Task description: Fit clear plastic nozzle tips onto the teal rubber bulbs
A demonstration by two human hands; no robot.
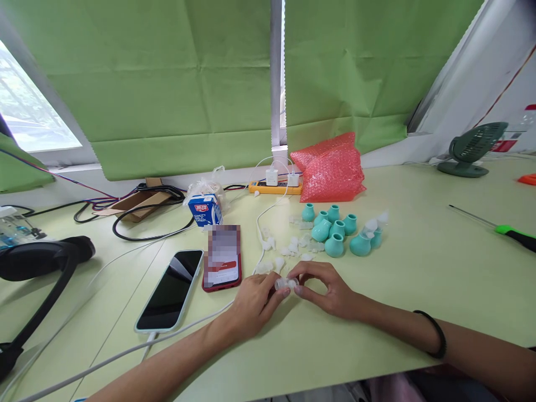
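Between my two hands is a small translucent plastic tube-like piece (286, 283), just above the table. My left hand (256, 304) pinches its left end between thumb and forefinger. At its right end, the thumb and forefinger of my right hand (329, 290) close on it, around a whitish part. Just beyond my fingers lie several loose white and clear pieces (293, 245). Several turquoise bulb-shaped pieces with round openings (334, 244) stand in a group behind my right hand. Farther right, clear and white parts rest on a turquoise bulb (360, 244).
Left of my hands lie a red-cased phone (221, 282) and a pale-cased phone (167, 293) on a cable. Behind are a blue milk drink carton (205, 211), a yellow power strip (259, 187) and red bubble wrap (333, 173). A screwdriver (502, 229) and small fan (473, 148) are right.
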